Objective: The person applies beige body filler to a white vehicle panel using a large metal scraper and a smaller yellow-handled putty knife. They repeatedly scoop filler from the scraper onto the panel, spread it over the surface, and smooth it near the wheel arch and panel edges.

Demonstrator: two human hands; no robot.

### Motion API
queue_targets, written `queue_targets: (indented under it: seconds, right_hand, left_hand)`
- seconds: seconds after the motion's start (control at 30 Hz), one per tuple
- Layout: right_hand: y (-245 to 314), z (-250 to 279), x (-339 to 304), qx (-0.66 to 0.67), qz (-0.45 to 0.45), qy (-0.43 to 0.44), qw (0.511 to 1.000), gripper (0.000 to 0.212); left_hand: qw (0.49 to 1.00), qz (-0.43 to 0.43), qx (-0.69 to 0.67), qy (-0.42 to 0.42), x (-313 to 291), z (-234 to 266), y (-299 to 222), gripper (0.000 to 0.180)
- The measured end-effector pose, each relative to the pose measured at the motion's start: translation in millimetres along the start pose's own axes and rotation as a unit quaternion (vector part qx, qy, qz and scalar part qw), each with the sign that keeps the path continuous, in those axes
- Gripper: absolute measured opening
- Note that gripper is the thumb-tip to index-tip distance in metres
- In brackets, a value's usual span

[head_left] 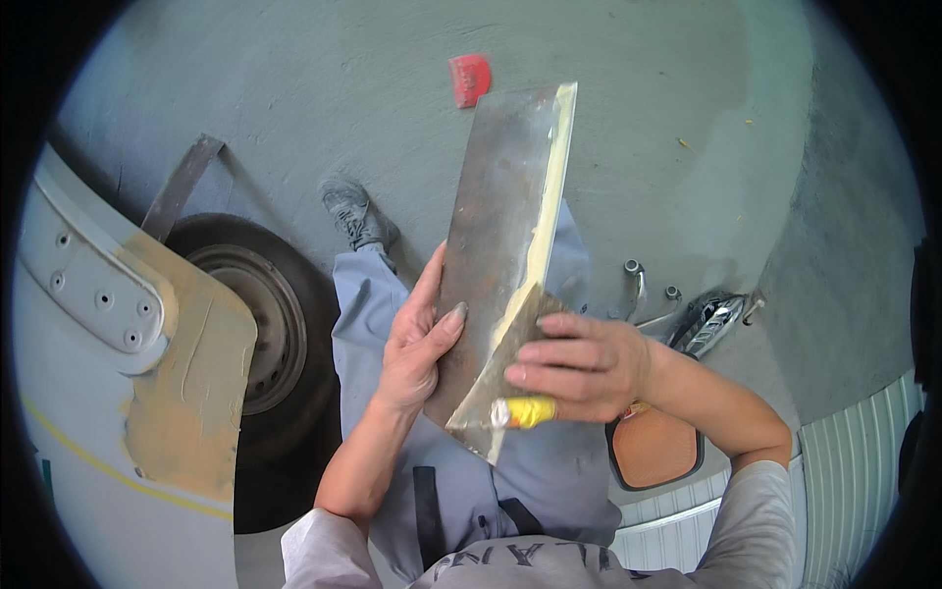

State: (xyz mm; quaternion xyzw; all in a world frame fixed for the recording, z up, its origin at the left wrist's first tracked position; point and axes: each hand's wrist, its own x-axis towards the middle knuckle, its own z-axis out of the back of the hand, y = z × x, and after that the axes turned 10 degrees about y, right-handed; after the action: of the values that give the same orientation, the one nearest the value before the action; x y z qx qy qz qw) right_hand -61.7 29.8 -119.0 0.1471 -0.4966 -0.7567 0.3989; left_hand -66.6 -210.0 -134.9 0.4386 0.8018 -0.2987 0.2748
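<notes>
My left hand (417,348) is closed round the left edge of a long, dull metal plate (476,206), its thumb on the face. Cream putty (551,187) lies in a strip along the plate's right edge. My right hand (594,368) grips a thin, smeared putty spreader (502,383), whose blade rests across the lower part of the plate, at the end of the putty strip. A yellow tube with a pale end (525,412) sticks out from under the same hand's fingers. The plate is tilted above my lap.
On the left stands a pale vehicle panel (78,393) with a tan filler patch (186,393), beside a wheel (270,334). A red piece (469,80) lies on the floor ahead. To my right are metal parts (711,322) and an orange-brown pad (655,449).
</notes>
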Motion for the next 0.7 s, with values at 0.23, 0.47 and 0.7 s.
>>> queue_targets:
  seconds: [0.23, 0.47, 0.7]
  right_hand:
    - [-45, 18, -61, -0.025, -0.105, 0.01, 0.994, 0.034]
    - [-89, 41, -75, -0.078, -0.222, 0.001, 0.972, 0.041]
    - [-83, 11, -43, 0.55, -0.386, -0.504, 0.543, 0.034]
  left_hand:
    - [0.998, 0.042, 0.052, 0.0, 10, -12, 0, 0.077]
    - [0.993, 0.093, 0.067, -0.025, 6, -2, -5, 0.076]
    - [0.994, 0.078, 0.079, -0.021, 19, -18, -3, 0.078]
